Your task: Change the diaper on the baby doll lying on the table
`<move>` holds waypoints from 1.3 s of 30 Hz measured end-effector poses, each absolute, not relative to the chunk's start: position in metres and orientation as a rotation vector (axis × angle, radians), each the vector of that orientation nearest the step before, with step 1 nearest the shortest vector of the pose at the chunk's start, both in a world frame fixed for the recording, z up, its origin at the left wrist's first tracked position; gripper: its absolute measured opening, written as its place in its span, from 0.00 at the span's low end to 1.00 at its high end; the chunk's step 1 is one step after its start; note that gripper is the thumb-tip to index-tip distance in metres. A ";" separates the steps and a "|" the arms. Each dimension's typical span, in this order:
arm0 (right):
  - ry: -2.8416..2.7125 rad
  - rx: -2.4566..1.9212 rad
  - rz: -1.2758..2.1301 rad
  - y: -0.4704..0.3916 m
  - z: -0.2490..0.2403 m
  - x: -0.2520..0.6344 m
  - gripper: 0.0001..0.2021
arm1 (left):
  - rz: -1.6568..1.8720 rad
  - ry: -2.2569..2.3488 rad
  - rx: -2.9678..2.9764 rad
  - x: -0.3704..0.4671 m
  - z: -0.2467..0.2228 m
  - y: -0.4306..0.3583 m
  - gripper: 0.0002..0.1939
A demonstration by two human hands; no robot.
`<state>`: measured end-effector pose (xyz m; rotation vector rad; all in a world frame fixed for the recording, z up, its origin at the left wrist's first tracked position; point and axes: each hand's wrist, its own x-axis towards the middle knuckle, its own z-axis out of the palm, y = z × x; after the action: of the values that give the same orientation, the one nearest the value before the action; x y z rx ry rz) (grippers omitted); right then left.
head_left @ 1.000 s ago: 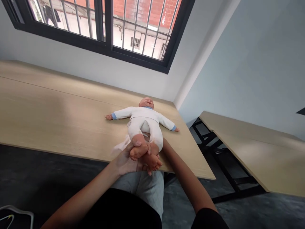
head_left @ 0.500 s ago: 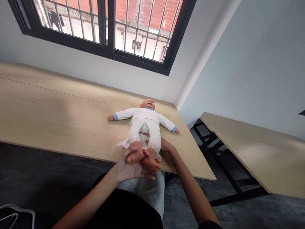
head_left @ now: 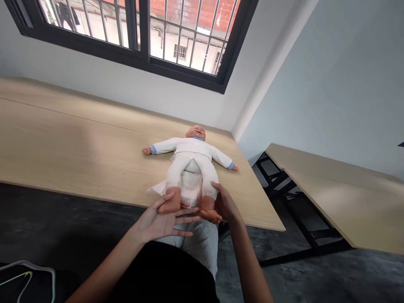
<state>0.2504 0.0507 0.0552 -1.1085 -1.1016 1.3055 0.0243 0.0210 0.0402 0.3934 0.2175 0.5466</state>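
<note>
A baby doll [head_left: 194, 146] in white clothes with blue cuffs lies on its back on the wooden table [head_left: 72, 147], its head towards the window. Its bare feet hang near the front edge with the legs apart. My left hand [head_left: 162, 223] is palm up under one foot, thumb over the ankle and a fingertip showing on its other side; the remaining fingers stretch out. My right hand [head_left: 226, 204] grips the other lower leg, thumb on top, its other fingers mostly hidden. White cloth [head_left: 191, 187] lies between and beneath the legs.
A barred window [head_left: 186, 38] is in the wall behind the table. To the right stands a second wooden table [head_left: 334, 189] on a black metal frame, with a gap between the two. At lower left is a white-edged object [head_left: 52, 277] on the floor side.
The doll's feet, close together before, are now spread apart. My right hand has come from behind the legs to the outer side of one leg. My left hand has shifted left with one foot.
</note>
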 end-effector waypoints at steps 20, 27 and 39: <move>-1.929 -1.430 0.083 0.002 0.056 0.214 0.24 | 0.918 0.853 0.787 -0.034 0.054 0.020 0.19; -2.231 -1.542 -0.019 0.018 0.042 0.169 0.28 | 0.863 1.059 0.958 -0.030 0.060 0.014 0.36; -2.203 -1.652 -0.302 0.027 0.088 0.202 0.22 | 0.831 1.094 1.121 -0.025 0.060 0.009 0.48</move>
<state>0.2015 0.0265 0.0884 -1.6521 -2.2029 -0.3019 -0.0247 0.0095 0.0601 1.1205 1.0940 0.8308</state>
